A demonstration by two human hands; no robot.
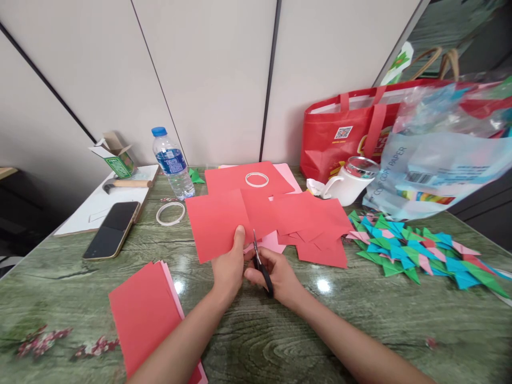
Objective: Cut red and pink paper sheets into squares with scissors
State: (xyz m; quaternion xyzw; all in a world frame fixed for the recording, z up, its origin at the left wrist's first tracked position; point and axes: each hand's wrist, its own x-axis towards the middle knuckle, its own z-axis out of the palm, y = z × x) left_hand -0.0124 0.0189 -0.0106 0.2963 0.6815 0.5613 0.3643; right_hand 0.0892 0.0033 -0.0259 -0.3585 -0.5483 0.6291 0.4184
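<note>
Clearance on the green table (pixel 280 341). Bare tabletop lay open along the near edge, between a paper stack (pixel 144 314) at left and a heap of folded triangles (pixel 416 248) at right. The middle was blocked by the left hand (pixel 229 269) gripping a red sheet (pixel 214 224) and the right hand (pixel 282 277) gripping scissors (pixel 262 269), with loose red squares (pixel 316 221) behind. A phone (pixel 112 229), tape ring (pixel 170 213) and water bottle (pixel 173 165) narrowed the far left; a white pot (pixel 348 186) and plastic bag (pixel 440 165) closed the far right.
</note>
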